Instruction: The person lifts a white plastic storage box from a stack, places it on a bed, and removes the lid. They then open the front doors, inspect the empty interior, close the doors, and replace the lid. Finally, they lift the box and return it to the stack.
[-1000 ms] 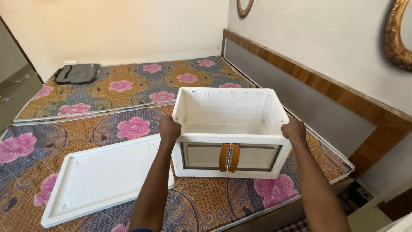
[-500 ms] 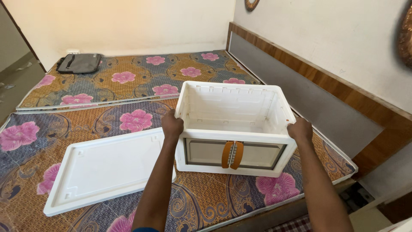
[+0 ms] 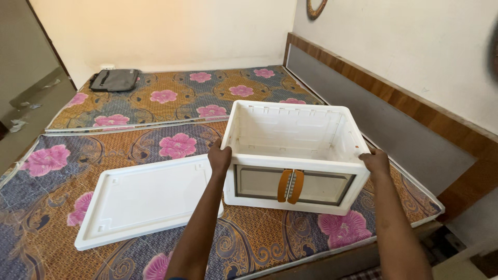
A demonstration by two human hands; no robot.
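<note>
On the flowered mattress [image 3: 171, 103] near the wooden headboard [image 3: 415, 111] stands a white plastic storage box [image 3: 295, 161], open at the top. Its front has a clear window panel with two orange handles [image 3: 290, 185] in the middle. The left hand [image 3: 220, 157] grasps the left front corner of the box rim, with the fingers curled tight over the edge, so the hand is closed on the rim. The right hand [image 3: 376, 161] grasps the right front corner of the rim in the same way, fingers bent over the top edge. Both arms reach forward from the bottom of the view. Just beside the box, on its left, lies the white flat lid [image 3: 145, 199], with its inner side up; its near corner is partly hidden behind the left arm. Far away at the wall end of the mattress rests a dark grey bag [image 3: 114, 80].
</note>
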